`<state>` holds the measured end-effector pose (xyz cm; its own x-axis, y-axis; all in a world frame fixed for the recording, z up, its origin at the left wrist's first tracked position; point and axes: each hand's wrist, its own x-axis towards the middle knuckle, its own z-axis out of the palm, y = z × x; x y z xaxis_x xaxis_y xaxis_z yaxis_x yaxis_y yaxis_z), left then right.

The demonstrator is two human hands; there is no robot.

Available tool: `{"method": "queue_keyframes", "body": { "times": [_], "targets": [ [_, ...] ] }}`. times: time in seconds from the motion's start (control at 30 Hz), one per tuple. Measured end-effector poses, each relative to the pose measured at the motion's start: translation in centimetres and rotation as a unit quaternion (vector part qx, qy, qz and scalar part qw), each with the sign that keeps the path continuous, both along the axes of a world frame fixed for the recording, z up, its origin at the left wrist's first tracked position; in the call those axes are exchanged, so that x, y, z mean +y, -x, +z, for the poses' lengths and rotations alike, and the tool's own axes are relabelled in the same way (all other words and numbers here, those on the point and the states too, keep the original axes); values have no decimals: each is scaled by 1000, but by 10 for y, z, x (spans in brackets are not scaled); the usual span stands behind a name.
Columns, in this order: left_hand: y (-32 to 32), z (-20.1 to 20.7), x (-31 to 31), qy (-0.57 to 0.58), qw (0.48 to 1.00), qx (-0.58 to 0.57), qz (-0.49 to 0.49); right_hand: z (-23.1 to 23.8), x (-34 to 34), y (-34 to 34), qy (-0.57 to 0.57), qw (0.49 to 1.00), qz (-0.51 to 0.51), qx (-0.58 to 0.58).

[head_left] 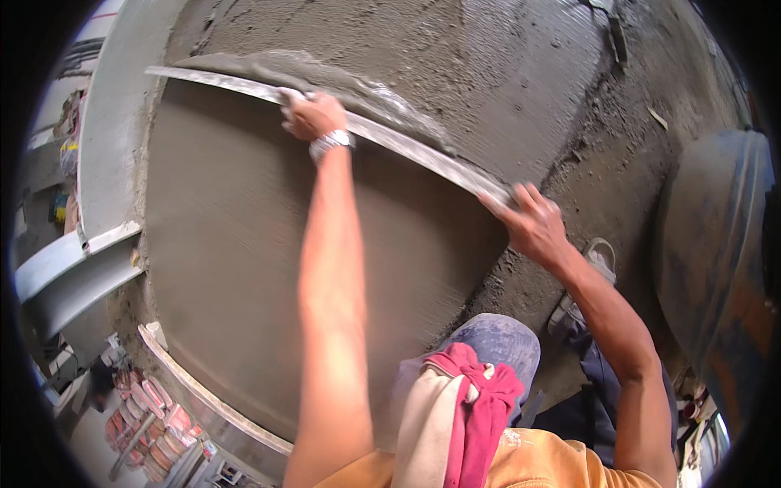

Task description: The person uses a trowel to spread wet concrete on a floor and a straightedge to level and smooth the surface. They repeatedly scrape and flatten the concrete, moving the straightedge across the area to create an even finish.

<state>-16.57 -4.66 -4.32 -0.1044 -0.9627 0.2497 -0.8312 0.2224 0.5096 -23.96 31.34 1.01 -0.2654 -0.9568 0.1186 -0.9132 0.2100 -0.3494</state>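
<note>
A long metal straightedge (407, 146) lies across a patch of wet grey cement (236, 244), with a ridge of scraped mortar (325, 77) piled along its far side. My left hand (313, 114), with a metal wristwatch on the wrist, grips the straightedge near its middle. My right hand (529, 220) holds the near right end of it, fingers spread over the edge. The cement on my side of the straightedge is smooth; beyond it the surface is rough.
A grey metal frame (106, 163) borders the cement on the left and a rail (211, 407) along the lower edge. Stacked red bricks (146, 423) lie far below at lower left. My knee (496, 342) and shoe (590, 276) rest on rough mortar at right. A dark drum (716, 260) stands at far right.
</note>
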Motion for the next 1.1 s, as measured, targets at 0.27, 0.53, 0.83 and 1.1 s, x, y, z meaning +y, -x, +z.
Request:
{"method": "queue_keyframes", "body": {
  "times": [0.27,0.53,0.83,1.1],
  "targets": [
    [26,14,8,-27,999,17,2,6,5,1,-19,1000,-18,-8],
    [16,-7,26,48,999,20,10,4,15,-2,-5,1000,-18,4],
    [35,20,-29,11,1000,7,17,3,-36,16,32,999,-21,-6],
    [26,0,40,38,999,22,-16,1,27,2,-31,999,-26,-4]
  ]
}}
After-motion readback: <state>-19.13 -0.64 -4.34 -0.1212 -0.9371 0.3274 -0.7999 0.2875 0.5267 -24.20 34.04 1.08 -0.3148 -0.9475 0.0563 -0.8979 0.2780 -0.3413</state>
